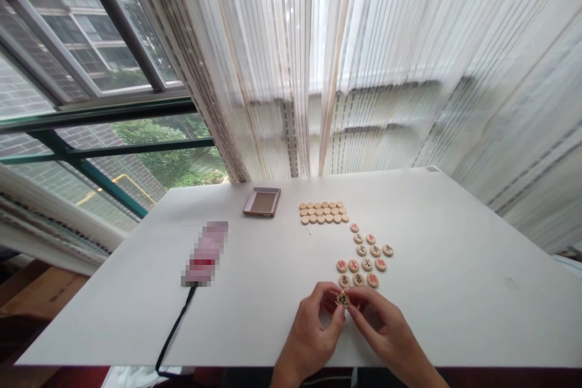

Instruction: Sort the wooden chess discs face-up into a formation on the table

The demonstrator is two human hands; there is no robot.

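Observation:
My left hand (313,330) and my right hand (384,324) meet near the front edge of the white table (454,267). Together their fingertips pinch one round wooden game piece (342,299) with a dark character on its face. Just beyond my fingers lie several face-up wooden pieces (366,254) with red and black characters, loosely in rows. Further back, a tidy block of blank-sided wooden pieces (324,213) lies in three rows.
A small shallow box (262,201) rests at the back centre of the table. A blurred pink object (205,253) with a black cable (175,330) lies at the left. Sheer curtains and a window stand behind the table.

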